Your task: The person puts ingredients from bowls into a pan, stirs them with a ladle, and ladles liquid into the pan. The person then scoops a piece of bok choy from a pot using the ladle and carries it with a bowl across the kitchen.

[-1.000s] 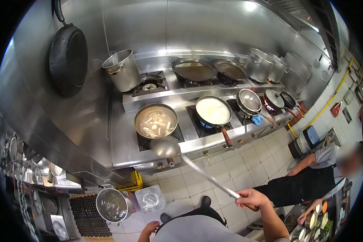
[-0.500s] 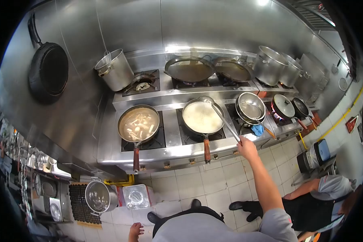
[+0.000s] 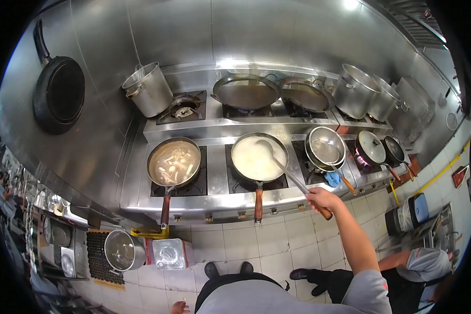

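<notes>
Now the right hand (image 3: 322, 203) has its fingers wrapped around a long ladle (image 3: 290, 178), with its round end in the white food (image 3: 248, 159) in a pan (image 3: 258, 204) near the front edge of the stove (image 3: 214, 203). Another pan (image 3: 166, 209) sits by the front left corner. Low down hangs the left hand (image 3: 180, 307); I cannot tell its finger shape.

Shiny steel walls (image 3: 261, 34) rise above a pale tiled floor (image 3: 269, 238).
</notes>
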A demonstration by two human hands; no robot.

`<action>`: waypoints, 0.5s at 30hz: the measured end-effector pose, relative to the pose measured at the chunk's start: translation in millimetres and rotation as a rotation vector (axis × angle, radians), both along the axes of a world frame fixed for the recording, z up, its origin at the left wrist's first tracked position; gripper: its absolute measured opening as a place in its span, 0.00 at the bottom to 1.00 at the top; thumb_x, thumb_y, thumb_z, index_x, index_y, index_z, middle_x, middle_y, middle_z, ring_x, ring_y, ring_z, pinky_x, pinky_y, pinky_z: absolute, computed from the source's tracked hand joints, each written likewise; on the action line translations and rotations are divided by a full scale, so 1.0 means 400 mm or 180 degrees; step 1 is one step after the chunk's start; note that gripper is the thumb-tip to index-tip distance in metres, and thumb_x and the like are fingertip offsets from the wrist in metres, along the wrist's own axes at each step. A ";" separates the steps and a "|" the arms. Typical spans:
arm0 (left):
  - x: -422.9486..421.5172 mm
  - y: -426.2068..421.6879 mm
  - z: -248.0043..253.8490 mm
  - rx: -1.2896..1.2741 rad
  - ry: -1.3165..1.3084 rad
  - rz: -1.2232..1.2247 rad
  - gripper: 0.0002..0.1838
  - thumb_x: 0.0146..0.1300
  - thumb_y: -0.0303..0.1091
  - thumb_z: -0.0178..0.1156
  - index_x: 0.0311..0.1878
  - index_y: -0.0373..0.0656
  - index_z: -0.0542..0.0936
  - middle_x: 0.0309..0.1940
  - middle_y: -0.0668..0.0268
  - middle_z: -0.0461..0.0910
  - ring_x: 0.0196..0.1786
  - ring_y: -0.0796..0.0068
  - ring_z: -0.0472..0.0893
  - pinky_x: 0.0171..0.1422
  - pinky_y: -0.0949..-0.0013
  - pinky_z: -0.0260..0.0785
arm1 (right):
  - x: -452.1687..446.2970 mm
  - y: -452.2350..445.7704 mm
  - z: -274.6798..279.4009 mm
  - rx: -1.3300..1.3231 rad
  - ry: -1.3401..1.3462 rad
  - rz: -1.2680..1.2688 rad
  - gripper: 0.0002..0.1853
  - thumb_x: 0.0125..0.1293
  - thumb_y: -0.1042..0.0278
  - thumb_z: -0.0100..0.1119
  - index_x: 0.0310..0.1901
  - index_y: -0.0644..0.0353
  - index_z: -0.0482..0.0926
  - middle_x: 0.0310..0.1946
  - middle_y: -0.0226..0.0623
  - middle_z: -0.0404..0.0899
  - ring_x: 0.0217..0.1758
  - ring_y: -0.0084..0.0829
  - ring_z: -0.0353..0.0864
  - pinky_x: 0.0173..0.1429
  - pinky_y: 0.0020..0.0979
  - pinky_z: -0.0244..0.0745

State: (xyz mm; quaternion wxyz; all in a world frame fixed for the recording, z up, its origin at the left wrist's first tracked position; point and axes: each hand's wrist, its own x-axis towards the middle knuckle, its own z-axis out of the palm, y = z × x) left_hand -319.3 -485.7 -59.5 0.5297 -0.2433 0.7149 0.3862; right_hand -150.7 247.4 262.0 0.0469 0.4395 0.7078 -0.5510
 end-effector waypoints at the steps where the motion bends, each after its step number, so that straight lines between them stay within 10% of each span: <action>1: -0.010 0.010 0.001 -0.0046 0.0065 -0.0114 0.16 0.66 0.39 0.50 0.55 0.44 0.70 0.36 0.63 0.81 0.26 0.70 0.75 0.28 0.67 0.66 | 0.004 -0.004 -0.004 -0.0346 0.0112 -0.0063 0.10 0.68 0.63 0.51 0.38 0.63 0.71 0.24 0.30 0.71 0.21 0.22 0.71 0.22 0.26 0.71; 15: -0.210 0.056 0.026 0.0396 0.0404 -0.0226 0.18 0.68 0.40 0.51 0.57 0.42 0.67 0.40 0.59 0.78 0.34 0.58 0.81 0.35 0.55 0.77 | -0.023 -0.199 -0.008 -0.2872 0.1678 -0.1109 0.14 0.68 0.67 0.49 0.50 0.65 0.70 0.28 0.27 0.69 0.23 0.18 0.68 0.23 0.20 0.66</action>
